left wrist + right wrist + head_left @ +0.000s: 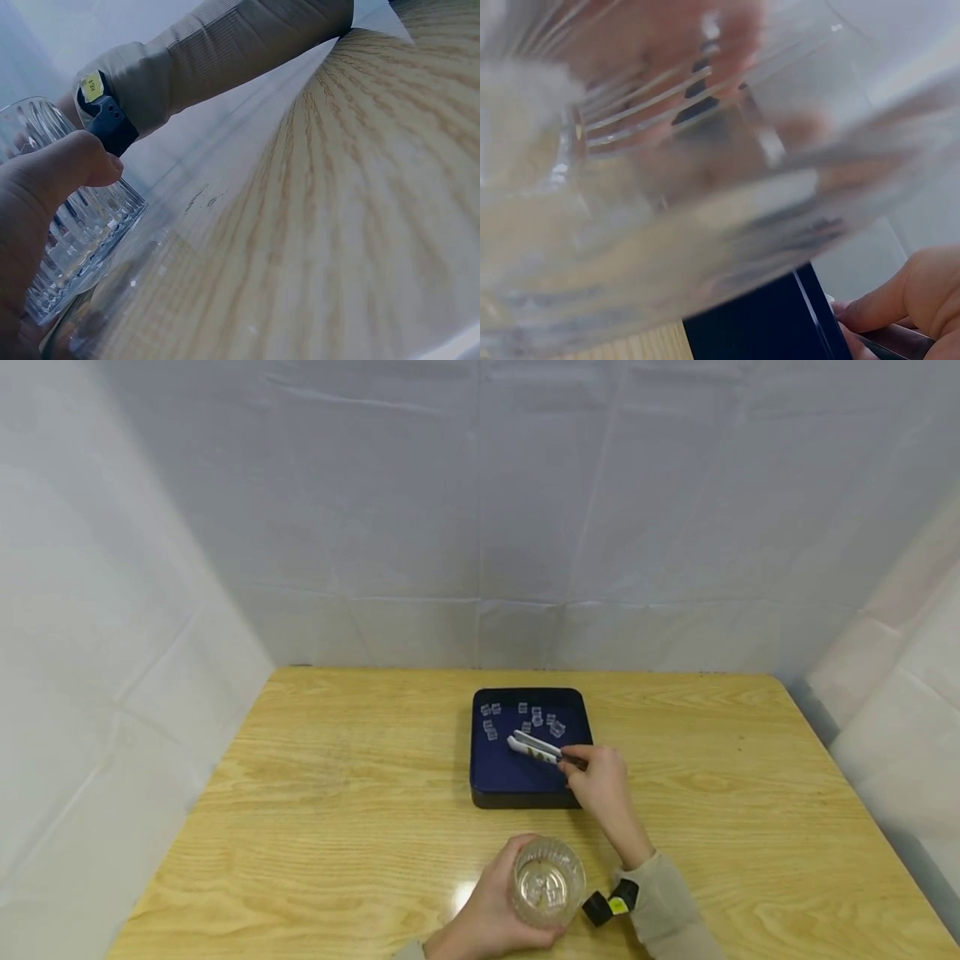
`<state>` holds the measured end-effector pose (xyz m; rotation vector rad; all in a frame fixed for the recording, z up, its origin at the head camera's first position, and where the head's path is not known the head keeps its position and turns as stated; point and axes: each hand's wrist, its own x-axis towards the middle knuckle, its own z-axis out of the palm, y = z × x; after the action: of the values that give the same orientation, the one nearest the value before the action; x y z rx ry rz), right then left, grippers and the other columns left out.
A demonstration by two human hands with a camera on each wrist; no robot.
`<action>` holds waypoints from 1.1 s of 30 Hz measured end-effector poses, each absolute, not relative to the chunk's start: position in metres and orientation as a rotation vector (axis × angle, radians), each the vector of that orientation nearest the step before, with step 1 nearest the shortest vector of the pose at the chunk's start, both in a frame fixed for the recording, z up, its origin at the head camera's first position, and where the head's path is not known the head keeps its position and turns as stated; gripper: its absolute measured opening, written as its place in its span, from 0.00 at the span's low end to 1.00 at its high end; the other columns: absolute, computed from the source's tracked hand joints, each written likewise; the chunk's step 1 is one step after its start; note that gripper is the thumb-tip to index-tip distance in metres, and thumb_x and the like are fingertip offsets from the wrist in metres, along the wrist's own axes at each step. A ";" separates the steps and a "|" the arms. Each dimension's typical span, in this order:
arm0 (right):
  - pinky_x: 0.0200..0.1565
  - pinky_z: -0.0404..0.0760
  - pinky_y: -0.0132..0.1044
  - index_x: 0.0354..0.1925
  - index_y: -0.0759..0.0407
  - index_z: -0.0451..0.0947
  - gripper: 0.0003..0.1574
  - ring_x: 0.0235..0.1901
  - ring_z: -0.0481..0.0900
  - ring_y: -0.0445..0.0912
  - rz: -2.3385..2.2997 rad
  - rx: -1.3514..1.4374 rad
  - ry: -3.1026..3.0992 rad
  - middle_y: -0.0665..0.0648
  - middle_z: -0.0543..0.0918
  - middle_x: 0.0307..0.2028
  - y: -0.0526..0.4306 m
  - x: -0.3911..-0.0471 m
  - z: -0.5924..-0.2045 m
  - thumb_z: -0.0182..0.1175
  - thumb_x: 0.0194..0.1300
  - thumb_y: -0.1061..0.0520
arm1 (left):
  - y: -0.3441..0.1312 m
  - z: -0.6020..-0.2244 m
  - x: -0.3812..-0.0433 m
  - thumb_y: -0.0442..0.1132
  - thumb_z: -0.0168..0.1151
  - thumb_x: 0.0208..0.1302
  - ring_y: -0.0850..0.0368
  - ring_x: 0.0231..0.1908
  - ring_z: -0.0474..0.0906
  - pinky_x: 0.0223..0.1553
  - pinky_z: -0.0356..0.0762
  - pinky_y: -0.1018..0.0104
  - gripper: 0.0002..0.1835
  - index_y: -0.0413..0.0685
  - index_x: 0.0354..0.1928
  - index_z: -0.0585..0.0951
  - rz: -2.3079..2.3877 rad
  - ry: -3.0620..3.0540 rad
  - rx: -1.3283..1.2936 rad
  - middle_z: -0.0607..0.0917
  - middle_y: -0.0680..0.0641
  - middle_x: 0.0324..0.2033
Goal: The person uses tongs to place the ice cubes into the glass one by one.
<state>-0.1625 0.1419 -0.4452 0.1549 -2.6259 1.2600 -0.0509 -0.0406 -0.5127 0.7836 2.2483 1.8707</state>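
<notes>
My left hand (491, 902) grips a clear ribbed glass (576, 860) near the table's front. A few clear pieces show at its bottom. In the left wrist view, the thumb (82, 161) wraps the glass's ribbed side (82, 225). Beyond the glass, my right hand (606, 781) pinches a pair of tongs (536, 750), white with dark marks. Their tips point left over a dark blue square tray (498, 777), close to several small clear cubes (537, 718). The glass (630, 247) fills much of the right wrist view, blurred, with my right hand (922, 300) at the lower right.
The wooden table (337, 777) extends around the tray on every side. White sheeting (480, 527) hangs behind it and along both sides. A black band with a yellow label (617, 905) circles the right wrist, close beside the glass.
</notes>
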 end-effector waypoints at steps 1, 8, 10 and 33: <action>0.20 0.81 0.32 0.39 0.73 0.85 0.11 0.17 0.82 0.47 1.268 0.150 -2.625 0.67 0.86 0.29 0.142 -0.162 -0.445 0.66 0.54 0.73 | -0.041 -0.513 -0.051 0.36 0.83 0.36 0.54 0.56 0.76 0.60 0.75 0.56 0.51 0.62 0.66 0.66 1.868 2.253 0.785 0.78 0.55 0.57; 0.21 0.82 0.31 0.41 0.73 0.85 0.11 0.19 0.82 0.46 1.306 0.109 -2.630 0.68 0.86 0.32 0.143 -0.163 -0.441 0.66 0.56 0.72 | -0.041 -0.514 -0.052 0.36 0.83 0.36 0.55 0.55 0.77 0.59 0.75 0.57 0.52 0.63 0.66 0.65 1.867 2.269 0.814 0.78 0.56 0.57; 0.22 0.82 0.31 0.41 0.73 0.85 0.12 0.19 0.82 0.46 1.317 0.100 -2.631 0.68 0.86 0.33 0.143 -0.163 -0.440 0.66 0.56 0.72 | -0.041 -0.514 -0.052 0.37 0.83 0.37 0.55 0.55 0.77 0.59 0.75 0.57 0.52 0.62 0.66 0.65 1.863 2.265 0.821 0.78 0.56 0.57; 0.22 0.83 0.32 0.44 0.71 0.85 0.13 0.19 0.83 0.46 1.454 0.197 -2.550 0.66 0.87 0.31 0.156 -0.139 -0.391 0.65 0.60 0.71 | -0.042 -0.514 -0.053 0.37 0.84 0.36 0.53 0.55 0.76 0.59 0.75 0.56 0.51 0.60 0.65 0.66 1.877 2.255 0.787 0.78 0.54 0.57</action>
<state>-0.1386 0.1555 -0.3905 0.1965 -2.5495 1.4545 -0.0529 -0.0416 -0.5142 0.7870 2.2555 1.8770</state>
